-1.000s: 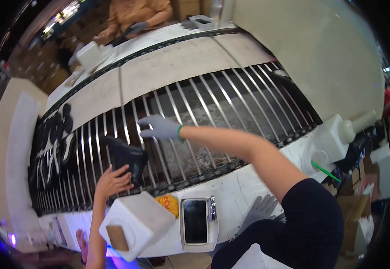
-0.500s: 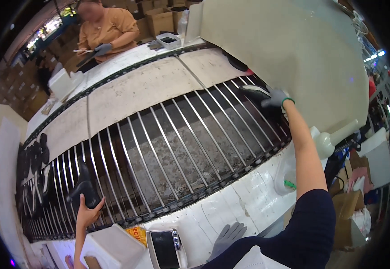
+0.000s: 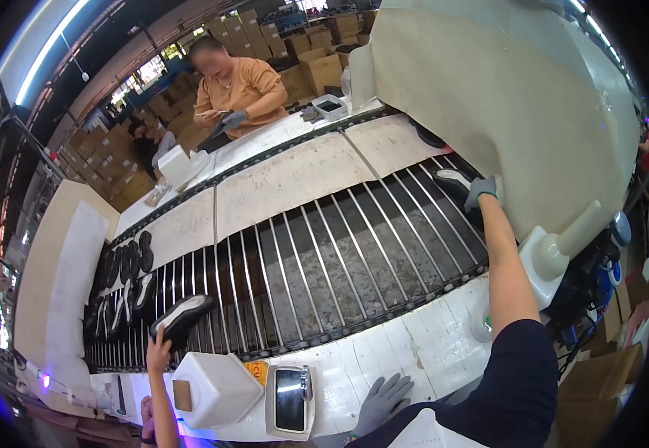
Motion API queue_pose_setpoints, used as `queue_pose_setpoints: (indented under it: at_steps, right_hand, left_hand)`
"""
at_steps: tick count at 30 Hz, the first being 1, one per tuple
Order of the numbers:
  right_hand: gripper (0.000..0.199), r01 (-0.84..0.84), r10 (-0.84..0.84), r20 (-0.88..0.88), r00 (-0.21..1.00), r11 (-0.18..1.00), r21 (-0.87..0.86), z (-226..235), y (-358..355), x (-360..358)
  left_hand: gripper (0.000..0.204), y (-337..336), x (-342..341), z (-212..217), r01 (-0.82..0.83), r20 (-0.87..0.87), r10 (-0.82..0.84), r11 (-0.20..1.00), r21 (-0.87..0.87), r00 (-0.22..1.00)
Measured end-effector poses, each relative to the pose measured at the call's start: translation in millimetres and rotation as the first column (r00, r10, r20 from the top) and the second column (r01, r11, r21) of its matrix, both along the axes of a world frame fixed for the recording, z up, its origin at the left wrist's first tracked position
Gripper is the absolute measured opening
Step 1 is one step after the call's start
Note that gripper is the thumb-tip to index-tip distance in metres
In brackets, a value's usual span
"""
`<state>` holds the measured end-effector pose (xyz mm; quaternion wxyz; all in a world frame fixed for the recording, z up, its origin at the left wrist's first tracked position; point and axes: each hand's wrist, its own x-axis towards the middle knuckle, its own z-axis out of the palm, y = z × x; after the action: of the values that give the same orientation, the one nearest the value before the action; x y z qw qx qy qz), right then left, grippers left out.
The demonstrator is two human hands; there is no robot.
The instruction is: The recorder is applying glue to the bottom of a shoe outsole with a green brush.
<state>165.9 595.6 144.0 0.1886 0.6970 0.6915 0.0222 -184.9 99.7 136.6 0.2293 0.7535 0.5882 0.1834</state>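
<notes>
My right hand point(image 3: 481, 193), in a grey glove with a green cuff, reaches to the far right end of the metal-rod conveyor point(image 3: 317, 269). Its fingers are closed on a black shoe point(image 3: 453, 181) with a pale strip along its upward face, beside the big cream-coloured hood point(image 3: 504, 89). Near me, my left hand point(image 3: 384, 399), gloved in grey too, lies on the white worktop point(image 3: 414, 351) with its fingers stretched and nothing in them. To its left stands a white tray point(image 3: 289, 403) with a dark, shiny surface and a brush-like thing on its rim.
At the left, a co-worker's bare hand point(image 3: 159, 349) holds another black shoe point(image 3: 182, 317) over the rods. Several black shoes point(image 3: 126, 276) lie by the left hood point(image 3: 63, 276). A white box-shaped container point(image 3: 216, 392) stands near that arm. Across the conveyor works a person in orange point(image 3: 242, 86).
The whole view has shifted, showing more of the ceiling. The co-worker's shoe at the left has been turned, its pale face now upward. My right hand stays on its shoe; my left stays flat.
</notes>
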Motion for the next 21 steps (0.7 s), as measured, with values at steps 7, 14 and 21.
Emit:
queue_pose_setpoints:
  at_steps: [7,14,21]
  right_hand:
    - [0.059,-0.325,0.377,-0.129,0.917,0.895,0.307,60,-55,-62]
    - [0.065,-0.740,0.735,-0.456,0.502,0.638,0.212,164,-247,-100]
    - [0.051,-0.390,0.665,-0.578,0.473,0.747,0.539,112,-383,-3]
  left_hand:
    - [0.045,-48,105,-71,0.049,0.123,-0.057,0.996,0.072,0.991]
    - [0.085,4,101,-33,-0.415,0.650,0.288,0.909,0.046,0.703]
    - [0.055,-36,135,-18,-0.789,0.952,0.300,0.600,-0.134,0.066]
